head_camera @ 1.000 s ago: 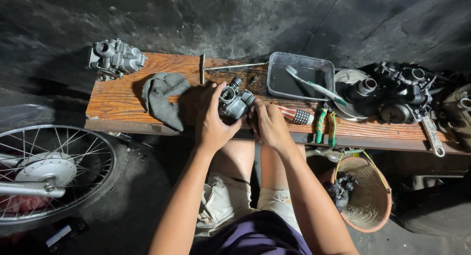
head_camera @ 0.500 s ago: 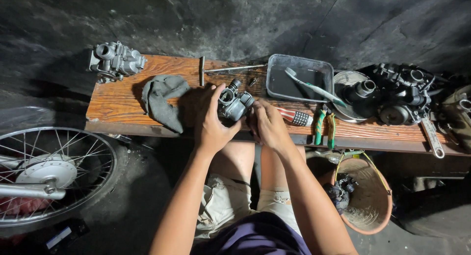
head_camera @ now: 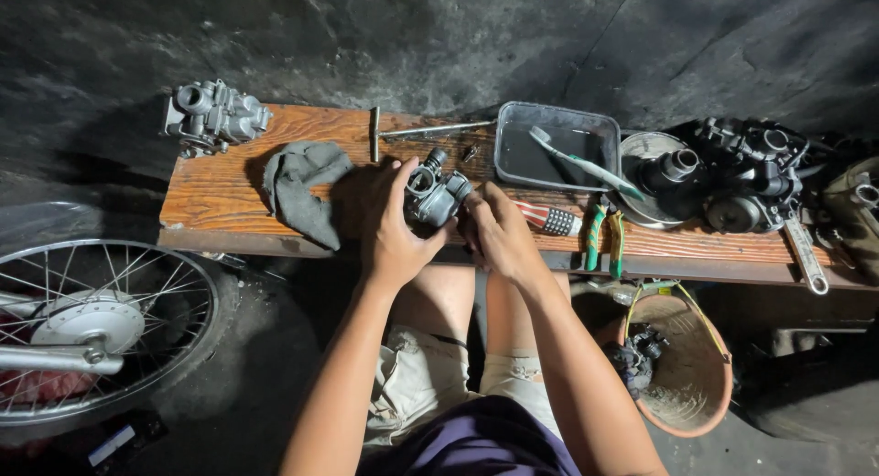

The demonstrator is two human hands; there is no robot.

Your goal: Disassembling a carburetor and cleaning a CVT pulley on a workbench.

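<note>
both hands [head_camera: 389,221] grip a lumpy grey metal carburetor [head_camera: 434,194].

Bare plank [head_camera: 220,197] left of grey rag [head_camera: 300,188]

A rough motorcycle repair workshop: a worn wooden counter [head_camera: 220,197] against a grimy dark wall, a metal carburettor [head_camera: 212,117] left of the hands, greasy engine parts [head_camera: 746,169] and pliers [head_camera: 604,238] to their right, a spoked wheel [head_camera: 96,334] lower left.
</note>
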